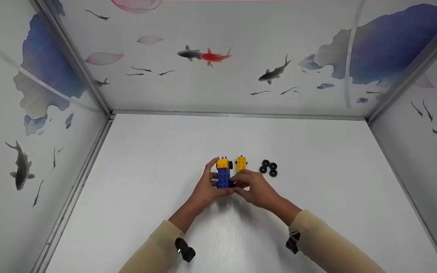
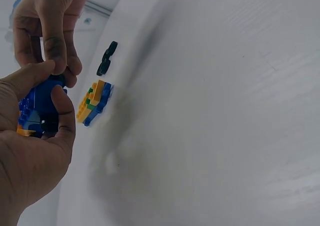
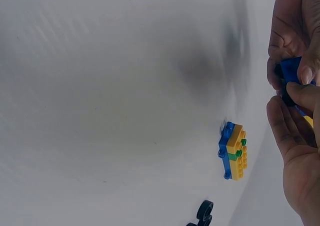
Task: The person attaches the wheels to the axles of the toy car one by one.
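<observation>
I face a white back wall (image 1: pixel 237 87) across the top of the frame — printed fish (image 1: pixel 214 57), a blue wash (image 1: pixel 396 45) at upper right — while grey metal strips (image 1: pixel 241 115) edge the white surface (image 1: pixel 317 151) before me.

Blue-yellow block vehicle (image 1: pixel 223 178) between fingers (image 1: pixel 244 176)

A smooth white tabletop (image 1: pixel 157 159) occupies the head view's lower middle. At the top stands a white wall panel (image 1: pixel 226 91) with a painted red fish (image 1: pixel 214 57) and, upper right, a painted blue-purple patch (image 1: pixel 389 49).
</observation>
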Demonstrator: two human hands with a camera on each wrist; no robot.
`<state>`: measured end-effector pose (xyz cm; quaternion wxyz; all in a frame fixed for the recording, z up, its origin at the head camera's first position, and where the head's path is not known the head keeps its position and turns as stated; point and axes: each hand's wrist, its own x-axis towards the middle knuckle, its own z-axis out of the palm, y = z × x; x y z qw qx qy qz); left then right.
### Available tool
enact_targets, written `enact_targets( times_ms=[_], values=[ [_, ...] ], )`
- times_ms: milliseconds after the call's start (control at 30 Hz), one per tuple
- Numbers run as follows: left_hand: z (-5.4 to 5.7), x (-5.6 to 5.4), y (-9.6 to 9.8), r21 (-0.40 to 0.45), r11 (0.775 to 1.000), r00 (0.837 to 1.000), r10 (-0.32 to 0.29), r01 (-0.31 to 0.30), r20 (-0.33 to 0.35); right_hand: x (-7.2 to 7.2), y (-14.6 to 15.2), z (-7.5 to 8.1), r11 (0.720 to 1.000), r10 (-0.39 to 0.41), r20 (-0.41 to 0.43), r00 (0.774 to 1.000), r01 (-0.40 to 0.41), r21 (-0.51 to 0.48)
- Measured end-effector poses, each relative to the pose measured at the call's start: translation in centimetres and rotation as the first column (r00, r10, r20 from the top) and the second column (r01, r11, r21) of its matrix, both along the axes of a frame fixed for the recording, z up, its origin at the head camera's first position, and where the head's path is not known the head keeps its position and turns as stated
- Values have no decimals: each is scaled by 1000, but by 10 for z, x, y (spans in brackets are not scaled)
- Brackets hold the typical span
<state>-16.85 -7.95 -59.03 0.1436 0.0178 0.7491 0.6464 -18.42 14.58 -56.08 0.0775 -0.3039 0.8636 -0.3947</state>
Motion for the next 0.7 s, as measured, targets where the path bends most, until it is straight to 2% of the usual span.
enact_targets(
  times_ms=[200, 300, 500, 700],
  values=[
    [0, -2, -2, -29, 1000, 1000, 2, -3, -18, -1, 0, -1, 1000, 15, -12, 1000, -14, 11],
    [1, -4, -3, -48, 999, 1000, 16, -16, -1, -1, 3, -1, 1000, 16, -8, 1000, -16, 7],
    [-2, -9, -7, -57, 996, 995, 71, -67, 75, -2, 10, -5, 1000, 12, 16, 1000, -12, -2],
    [-5, -13, -13, -105, 989, 991, 110, -102, 78, -3, 18, -5, 1000, -17, 46, 999, 17, 7]
  ],
)
